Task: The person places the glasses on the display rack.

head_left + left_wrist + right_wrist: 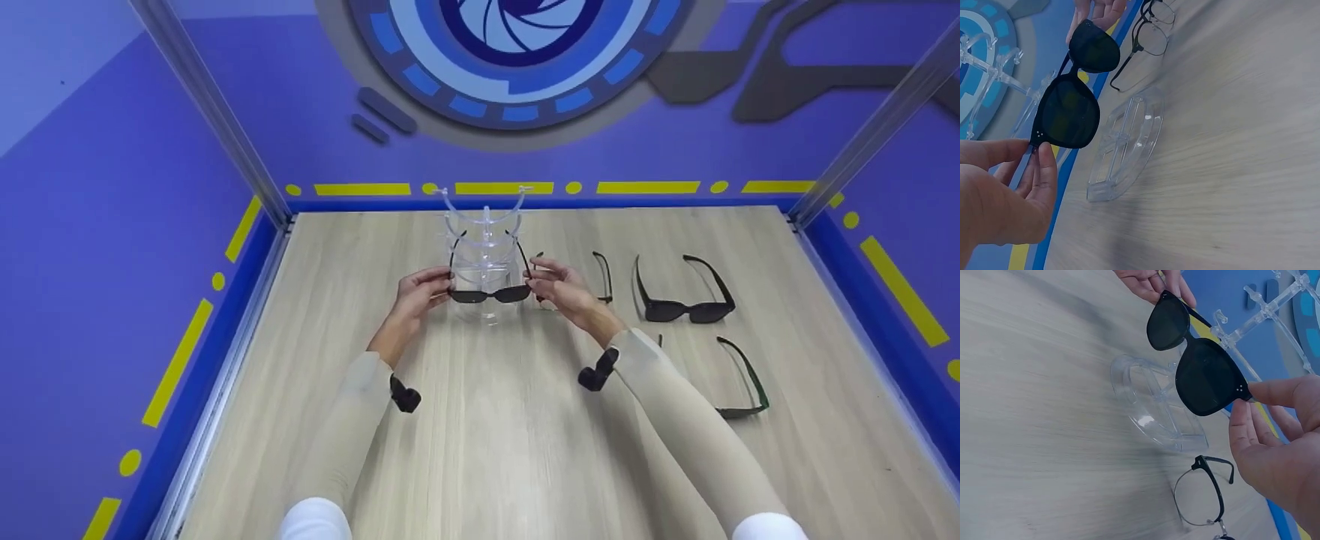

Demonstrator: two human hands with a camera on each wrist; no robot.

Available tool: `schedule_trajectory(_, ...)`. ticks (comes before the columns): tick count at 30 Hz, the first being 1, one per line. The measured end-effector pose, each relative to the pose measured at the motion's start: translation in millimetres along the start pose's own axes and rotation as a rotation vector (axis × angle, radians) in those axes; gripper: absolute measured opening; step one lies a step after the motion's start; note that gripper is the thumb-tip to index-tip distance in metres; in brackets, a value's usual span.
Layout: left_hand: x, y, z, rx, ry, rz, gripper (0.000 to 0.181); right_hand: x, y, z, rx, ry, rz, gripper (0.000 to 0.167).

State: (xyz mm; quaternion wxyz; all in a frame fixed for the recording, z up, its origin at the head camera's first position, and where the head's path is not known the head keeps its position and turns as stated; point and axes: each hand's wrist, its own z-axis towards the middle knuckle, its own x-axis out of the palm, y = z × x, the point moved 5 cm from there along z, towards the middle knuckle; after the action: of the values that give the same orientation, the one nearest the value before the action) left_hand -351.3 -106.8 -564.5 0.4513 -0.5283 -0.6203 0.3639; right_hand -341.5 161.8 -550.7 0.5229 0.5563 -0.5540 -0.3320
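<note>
Dark sunglasses (pixel 490 295) are held level in front of a clear plastic eyewear stand (pixel 487 217), their temples pointing back toward it. My left hand (pixel 420 294) pinches the left hinge corner between thumb and fingers. At the opposite corner, my right hand (pixel 564 289) pinches the frame the same way. In the left wrist view the lenses (pixel 1067 112) hang above the stand's clear curved base (pixel 1129 146). The right wrist view shows the sunglasses (pixel 1207 377) beside the stand's arms (pixel 1266 312). Whether the temples touch the stand, I cannot tell.
Clear-lensed glasses with a dark upper frame (pixel 1199 495) lie just right of the stand, partly behind my right hand. Farther right are black sunglasses (pixel 688 311). Nearer, another dark pair (pixel 750 411) is partly covered by my right sleeve. Blue-purple panels (pixel 172 225) wall the table.
</note>
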Motion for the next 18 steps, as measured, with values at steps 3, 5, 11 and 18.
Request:
schedule_trajectory(3,0.6,3.5,6.0,0.004,-0.024,-0.023,0.037,0,-3,3.9,-0.016,-0.010,-0.015,0.052)
schedule_trajectory(5,1.2,4.4,10.0,0.009,-0.038,-0.027,0.037,0,-4,7.8,-0.024,-0.016,-0.020,0.051)
schedule_trajectory(11,0.9,4.4,19.0,0.003,-0.072,-0.042,0.034,3,-7,19.3,-0.011,-0.057,-0.059,0.050)
schedule_trajectory(18,-2.5,6.1,24.6,0.005,-0.098,-0.030,0.036,10,-6,26.0,-0.010,-0.097,-0.119,0.049)
